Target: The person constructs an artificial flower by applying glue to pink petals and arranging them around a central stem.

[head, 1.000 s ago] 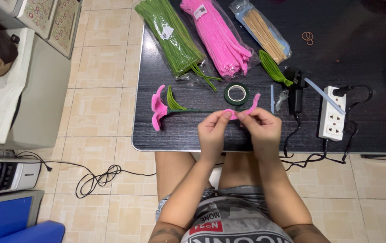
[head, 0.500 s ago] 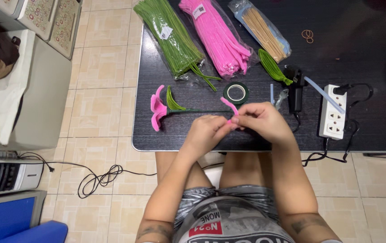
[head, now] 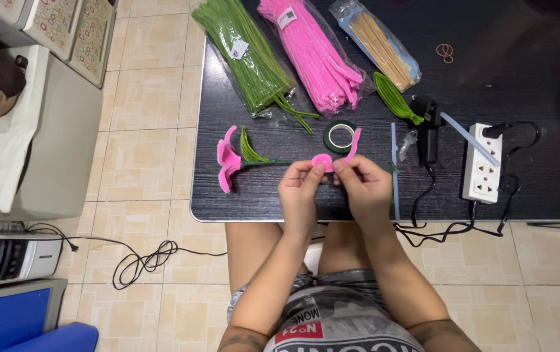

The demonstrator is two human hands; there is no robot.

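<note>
My left hand (head: pixel 298 189) and my right hand (head: pixel 362 186) meet over the front of the black table (head: pixel 528 176). Together they pinch a pink pipe cleaner (head: pixel 324 161) wound into a small flat coil, its loose end sticking up toward the roll of green tape (head: pixel 341 136). A finished pink flower (head: pixel 229 160) with a green leaf and stem lies on the table just left of my left hand.
Bags of green pipe cleaners (head: pixel 247 55), pink pipe cleaners (head: pixel 311 49) and wooden sticks (head: pixel 378 40) lie at the back. A green leaf (head: pixel 394 98), black glue gun (head: pixel 428 130) and white power strip (head: pixel 481 169) sit to the right. Cables trail on the tiled floor.
The pink pipe cleaner has been wound tighter into a round coil between my fingers. My hands shifted slightly back toward the tape roll.
</note>
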